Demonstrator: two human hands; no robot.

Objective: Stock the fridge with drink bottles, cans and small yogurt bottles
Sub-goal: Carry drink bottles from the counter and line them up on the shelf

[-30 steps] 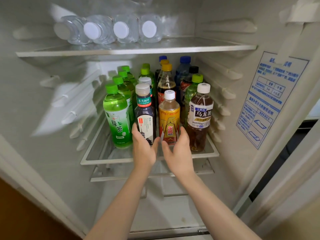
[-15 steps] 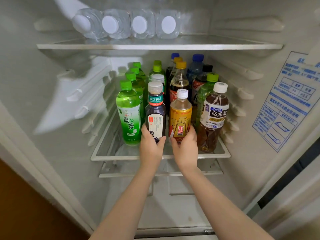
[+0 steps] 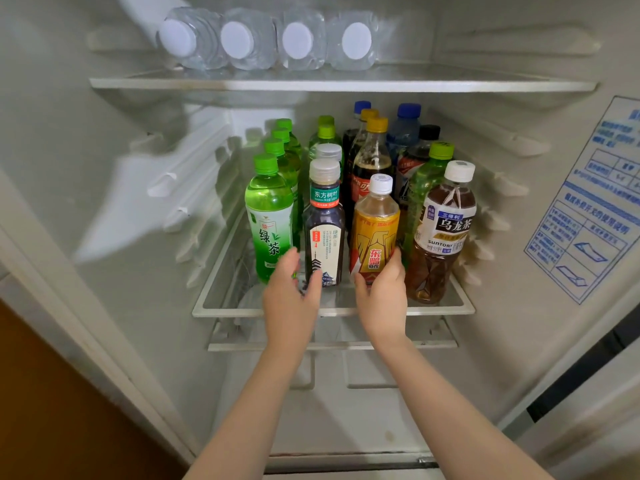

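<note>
On the middle fridge shelf (image 3: pixel 436 309) stand several upright drink bottles. The front row, left to right, is a green tea bottle (image 3: pixel 269 220), a dark tea bottle with a grey cap (image 3: pixel 325 226), a short yellow energy drink bottle (image 3: pixel 375 230) and a brown oolong tea bottle (image 3: pixel 441 233). My left hand (image 3: pixel 291 299) wraps the base of the dark tea bottle, fingers on its left side and thumb across its front. My right hand (image 3: pixel 382 299) grips the base of the yellow bottle from the front. Cola, water and more green bottles fill the rows behind.
Several clear water bottles (image 3: pixel 298 39) lie on their sides on the upper glass shelf (image 3: pixel 346 85), caps facing me. A blue printed sticker (image 3: pixel 585 209) is on the right inner wall. A lower shelf rail (image 3: pixel 433 344) sits under the middle shelf.
My hands went from loose and close together in front of the shelf to closing on the bases of the dark tea and yellow bottles. The left hand has since shifted a little left.
</note>
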